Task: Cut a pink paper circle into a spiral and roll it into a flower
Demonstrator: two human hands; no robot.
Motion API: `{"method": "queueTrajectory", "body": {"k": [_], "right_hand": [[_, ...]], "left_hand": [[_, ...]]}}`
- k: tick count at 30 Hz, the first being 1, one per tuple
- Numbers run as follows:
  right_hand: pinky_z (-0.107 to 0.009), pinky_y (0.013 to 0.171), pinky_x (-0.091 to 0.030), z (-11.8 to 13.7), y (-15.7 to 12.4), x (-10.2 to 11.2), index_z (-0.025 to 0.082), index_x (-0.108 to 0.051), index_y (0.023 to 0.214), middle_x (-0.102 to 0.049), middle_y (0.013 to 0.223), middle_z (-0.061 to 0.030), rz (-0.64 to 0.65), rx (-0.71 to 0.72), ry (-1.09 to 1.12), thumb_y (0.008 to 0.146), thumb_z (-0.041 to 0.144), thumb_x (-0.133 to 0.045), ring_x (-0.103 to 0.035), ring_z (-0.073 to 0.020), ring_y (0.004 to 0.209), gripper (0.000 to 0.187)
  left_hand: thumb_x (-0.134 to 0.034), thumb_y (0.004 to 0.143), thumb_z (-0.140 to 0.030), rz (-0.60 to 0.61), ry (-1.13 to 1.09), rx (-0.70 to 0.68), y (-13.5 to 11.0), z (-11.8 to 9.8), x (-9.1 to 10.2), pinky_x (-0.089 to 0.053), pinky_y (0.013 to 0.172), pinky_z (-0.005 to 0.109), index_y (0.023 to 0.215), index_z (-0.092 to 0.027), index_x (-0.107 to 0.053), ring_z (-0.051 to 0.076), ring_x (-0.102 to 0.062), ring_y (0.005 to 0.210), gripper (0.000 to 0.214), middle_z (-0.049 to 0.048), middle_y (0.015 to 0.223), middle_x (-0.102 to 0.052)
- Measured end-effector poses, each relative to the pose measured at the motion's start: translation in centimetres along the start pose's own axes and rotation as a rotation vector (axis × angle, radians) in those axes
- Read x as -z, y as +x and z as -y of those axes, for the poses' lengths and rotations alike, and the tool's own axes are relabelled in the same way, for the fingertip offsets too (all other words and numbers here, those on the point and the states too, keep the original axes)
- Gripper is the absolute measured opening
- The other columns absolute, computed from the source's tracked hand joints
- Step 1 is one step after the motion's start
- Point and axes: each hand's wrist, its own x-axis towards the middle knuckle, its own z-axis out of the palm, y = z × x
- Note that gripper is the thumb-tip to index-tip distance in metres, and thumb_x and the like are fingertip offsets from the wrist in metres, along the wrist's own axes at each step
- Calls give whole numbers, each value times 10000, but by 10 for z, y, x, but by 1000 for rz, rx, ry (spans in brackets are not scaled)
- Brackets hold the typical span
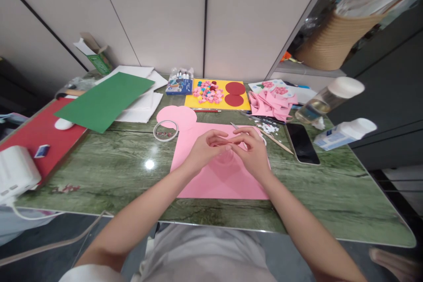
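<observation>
A pink sheet of paper (198,185) lies flat on the table in front of me. Above its middle, my left hand (209,147) and my right hand (251,147) meet at the fingertips, with fingers curled. Between and just below them is a see-through round thing (224,158), pinkish against the paper; its exact kind is unclear, and the fingers partly hide it. Beyond the sheet's left corner lie pink paper circles (178,116) and a pale ring (165,131). Scissors (234,125) show only their tip behind my right hand.
Yellow paper (246,105) carries pom-poms (209,92) and red circles (235,88). Pink scraps (272,103), a wooden stick (277,142), a phone (302,143) and two bottles (345,134) stand or lie right. Green paper (105,97) and a white device (18,169) occupy the left.
</observation>
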Motion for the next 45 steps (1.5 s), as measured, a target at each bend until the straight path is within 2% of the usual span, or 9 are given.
{"method": "queueTrajectory", "body": {"k": [7,16,22,34,45], "right_hand": [[-382,830,-462,-2,2,2,206,-603,628,-579,901,-37,21,13,32,690,201,-689,-573,-193,900,106],[-364,800,-457,2,2,3,200,-530,619,-560,915,-32,124,21,50,678,151,-689,-568,-181,880,176],[-389,807,-467,5,2,2,202,-517,622,-552,917,-27,149,37,28,681,148,-674,-564,-183,887,176],[-373,816,-470,6,-2,2,223,-557,737,-570,943,-36,104,225,-102,750,132,-594,-562,-184,930,99],[-359,801,-466,7,0,3,208,-570,658,-572,895,-26,31,108,-75,668,109,-668,-571,-183,876,139]], "left_hand": [[-762,594,-236,37,-18,9,0,-1,0,-452,728,289,915,-147,-584,138,-607,750,377,32,786,-655],[-729,620,-176,130,10,-4,0,0,1,-444,723,260,926,-147,-594,129,-587,775,336,38,826,-642],[-707,632,-154,140,36,2,-2,-1,1,-443,719,255,916,-148,-594,118,-577,761,305,38,837,-640],[-684,635,-140,42,-66,67,-3,0,-1,-437,694,250,925,-148,-587,133,-599,756,306,28,792,-653],[-693,649,-162,99,-33,3,1,4,4,-423,771,254,933,-161,-611,137,-574,861,296,32,873,-632]]}}
